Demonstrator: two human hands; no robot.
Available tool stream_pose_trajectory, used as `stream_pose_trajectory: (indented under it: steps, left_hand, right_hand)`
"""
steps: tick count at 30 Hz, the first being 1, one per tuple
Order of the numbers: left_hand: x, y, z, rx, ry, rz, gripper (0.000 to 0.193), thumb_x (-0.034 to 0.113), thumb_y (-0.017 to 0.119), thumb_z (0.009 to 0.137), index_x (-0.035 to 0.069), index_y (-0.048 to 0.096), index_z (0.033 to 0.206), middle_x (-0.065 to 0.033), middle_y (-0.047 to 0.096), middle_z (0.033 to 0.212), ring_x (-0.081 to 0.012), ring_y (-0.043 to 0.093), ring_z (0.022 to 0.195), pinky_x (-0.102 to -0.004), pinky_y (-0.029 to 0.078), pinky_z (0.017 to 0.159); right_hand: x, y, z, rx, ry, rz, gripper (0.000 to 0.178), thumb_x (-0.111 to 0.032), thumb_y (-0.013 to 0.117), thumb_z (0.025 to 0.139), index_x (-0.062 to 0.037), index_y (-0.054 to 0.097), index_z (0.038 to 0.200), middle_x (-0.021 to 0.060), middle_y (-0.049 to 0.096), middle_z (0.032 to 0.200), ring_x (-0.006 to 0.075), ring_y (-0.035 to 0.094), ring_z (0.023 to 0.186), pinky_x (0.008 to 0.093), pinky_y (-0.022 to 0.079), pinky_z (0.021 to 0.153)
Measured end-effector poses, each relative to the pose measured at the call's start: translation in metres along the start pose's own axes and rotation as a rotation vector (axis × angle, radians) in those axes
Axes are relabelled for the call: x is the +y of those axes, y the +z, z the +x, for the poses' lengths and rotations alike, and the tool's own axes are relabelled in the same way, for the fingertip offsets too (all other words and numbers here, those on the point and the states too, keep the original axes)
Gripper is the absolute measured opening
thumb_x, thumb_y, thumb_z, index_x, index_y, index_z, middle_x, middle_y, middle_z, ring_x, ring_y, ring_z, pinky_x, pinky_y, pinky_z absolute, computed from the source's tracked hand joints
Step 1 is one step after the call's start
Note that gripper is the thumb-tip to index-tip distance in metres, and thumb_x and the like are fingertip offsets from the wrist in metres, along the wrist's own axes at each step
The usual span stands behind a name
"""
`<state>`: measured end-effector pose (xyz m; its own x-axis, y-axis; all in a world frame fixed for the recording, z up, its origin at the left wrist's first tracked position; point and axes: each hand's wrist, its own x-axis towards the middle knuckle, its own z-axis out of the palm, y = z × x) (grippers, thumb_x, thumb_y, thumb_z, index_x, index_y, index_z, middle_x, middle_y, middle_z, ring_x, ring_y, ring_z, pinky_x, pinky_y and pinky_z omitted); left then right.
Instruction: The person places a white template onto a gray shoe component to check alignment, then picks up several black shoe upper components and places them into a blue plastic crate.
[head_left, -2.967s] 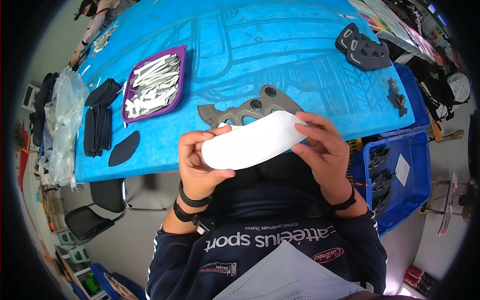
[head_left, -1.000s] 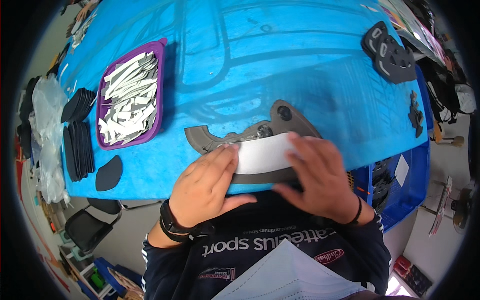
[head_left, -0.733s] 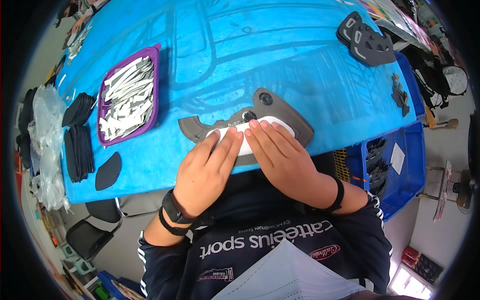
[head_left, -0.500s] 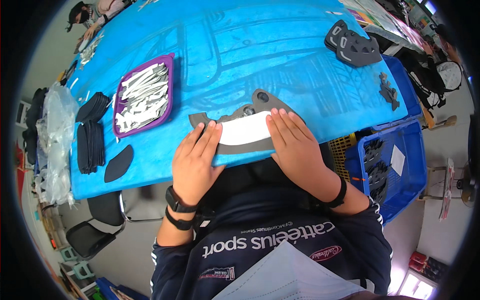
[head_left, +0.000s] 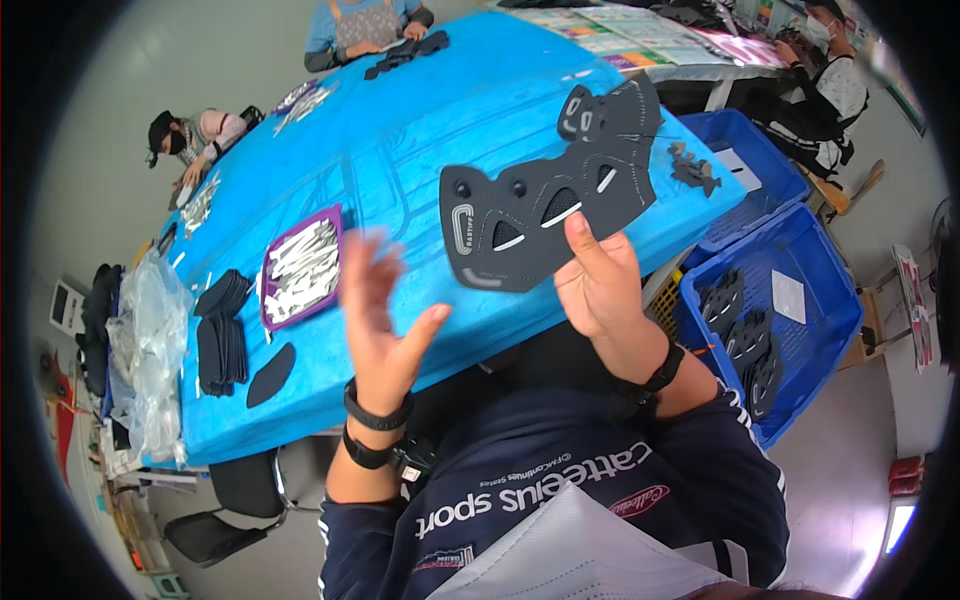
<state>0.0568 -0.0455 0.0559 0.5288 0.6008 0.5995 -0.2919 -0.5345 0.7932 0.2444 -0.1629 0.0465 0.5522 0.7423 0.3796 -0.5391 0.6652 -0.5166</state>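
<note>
My right hand [head_left: 604,285] grips the lower edge of a dark, curved foam panel [head_left: 560,240], its thumb upright in front of it. The panel is raised and tilted, facing me. Stitched lines, two round black studs and several triangular cut-outs with mesh and white edging show on it. Partly behind it, similar dark panels [head_left: 585,115] lie at the table's right side. My left hand [head_left: 375,310] is in the air near the table's front edge, empty, its fingers spread and blurred.
On the blue-covered table [head_left: 400,200], a purple tray [head_left: 338,262] holds white strips, beside stacked black oval pads [head_left: 220,355]. Small dark scraps [head_left: 693,170] lie at the right edge. Blue crates [head_left: 840,345] stand to the right. Other people sit around the table.
Both hands lay flat on a dark panel with a white strip. The panel is now lifted to the right with its other face showing, and my left hand has let go. The view has shifted.
</note>
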Motion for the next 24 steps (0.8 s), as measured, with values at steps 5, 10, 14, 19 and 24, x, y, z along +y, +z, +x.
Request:
stream_pose_trajectory:
  steps: [5, 10, 14, 19, 24]
  left_hand:
    - [-0.001, 0.059, 0.044, -0.301, -0.402, -0.248, 0.035, 0.011, 0.073, 0.085, -0.002, 0.061, 0.115, -0.0085, 0.068, 0.103, -0.0134, 0.063, 0.091, -0.0282, 0.051, 0.081]
    - [-0.024, 0.104, 0.101, -0.384, -0.391, -0.212, 0.023, 0.016, 0.071, 0.088, -0.003, 0.066, 0.101, -0.0057, 0.070, 0.089, -0.0109, 0.064, 0.079, -0.0251, 0.052, 0.069]
    - [-0.072, 0.154, 0.167, -0.458, -0.405, -0.066, 0.025, 0.020, 0.073, 0.086, -0.001, 0.068, 0.098, -0.0065, 0.070, 0.087, -0.0094, 0.062, 0.077, -0.0231, 0.048, 0.065]
    - [-0.143, 0.215, 0.221, -0.405, -0.410, -0.028, 0.031, 0.025, 0.076, 0.083, -0.003, 0.069, 0.094, -0.0055, 0.069, 0.080, -0.0139, 0.062, 0.075, -0.0290, 0.049, 0.071]
    - [-0.202, 0.244, 0.243, -0.400, -0.525, 0.456, 0.103, 0.042, 0.089, 0.062, -0.008, 0.036, 0.136, -0.0251, 0.053, 0.127, -0.0295, 0.057, 0.112, -0.0367, 0.046, 0.097]
  right_hand:
    - [-0.019, 0.004, 0.008, 0.142, -0.085, 0.120, 0.025, -0.008, 0.051, 0.099, -0.0059, 0.055, 0.123, 0.0083, 0.060, 0.121, 0.0189, 0.060, 0.110, 0.0355, 0.048, 0.094]
    - [-0.081, -0.064, 0.061, 0.252, -0.292, -0.319, 0.027, -0.005, 0.063, 0.092, 0.0015, 0.055, 0.117, 0.0093, 0.066, 0.108, 0.0160, 0.063, 0.097, 0.0295, 0.050, 0.085]
    - [-0.128, -0.129, 0.118, 0.296, -0.203, -0.656, 0.032, -0.009, 0.069, 0.088, 0.0014, 0.052, 0.113, 0.0108, 0.066, 0.106, 0.0169, 0.065, 0.091, 0.0314, 0.052, 0.083]
    - [-0.161, -0.209, 0.195, 0.343, -0.026, -1.043, 0.043, -0.012, 0.077, 0.082, 0.0040, 0.049, 0.110, 0.0126, 0.066, 0.100, 0.0158, 0.065, 0.089, 0.0285, 0.051, 0.075]
    - [-0.169, -0.252, 0.221, 0.358, 0.303, -1.997, 0.097, -0.044, 0.089, 0.057, 0.0017, 0.043, 0.128, 0.0187, 0.055, 0.123, 0.0364, 0.053, 0.115, 0.0453, 0.044, 0.095]
